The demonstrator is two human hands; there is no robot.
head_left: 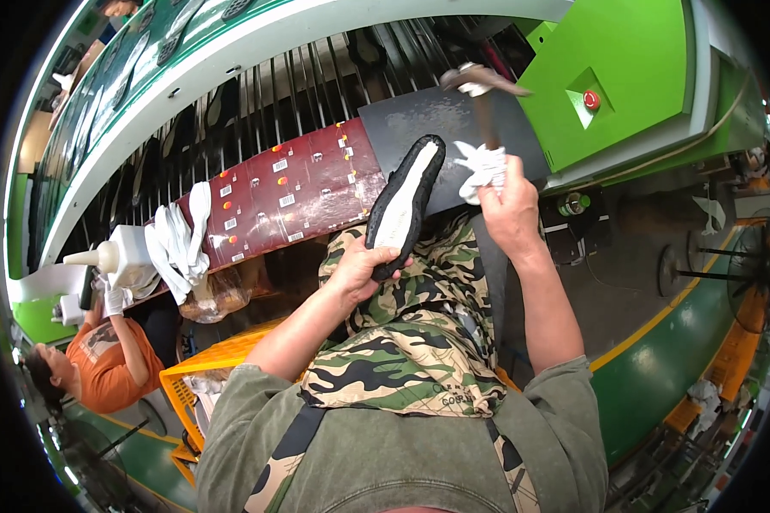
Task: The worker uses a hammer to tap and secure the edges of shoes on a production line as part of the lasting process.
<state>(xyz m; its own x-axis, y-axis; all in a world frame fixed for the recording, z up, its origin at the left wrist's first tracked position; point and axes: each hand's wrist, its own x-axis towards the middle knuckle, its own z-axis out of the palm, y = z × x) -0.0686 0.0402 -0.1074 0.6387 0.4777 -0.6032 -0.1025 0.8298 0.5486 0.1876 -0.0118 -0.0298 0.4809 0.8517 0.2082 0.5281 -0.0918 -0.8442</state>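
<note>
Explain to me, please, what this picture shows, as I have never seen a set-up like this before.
There is no robot here: the picture comes from a wide fisheye camera worn on a person's head, looking down, which is why straight edges bend near the rim. The two bare hands in the middle are the wearer's own. The left hand holds a black shoe-shaped piece with a white middle facing up. The right hand grips a hammer, its head blurred, with white cloth bunched around the handle. Ahead are a dark grey mat and a maroon board; white sole-shaped pieces lie at the board's left end, beside a white nozzle bottle. Another person, in orange, is at the far left.
</note>
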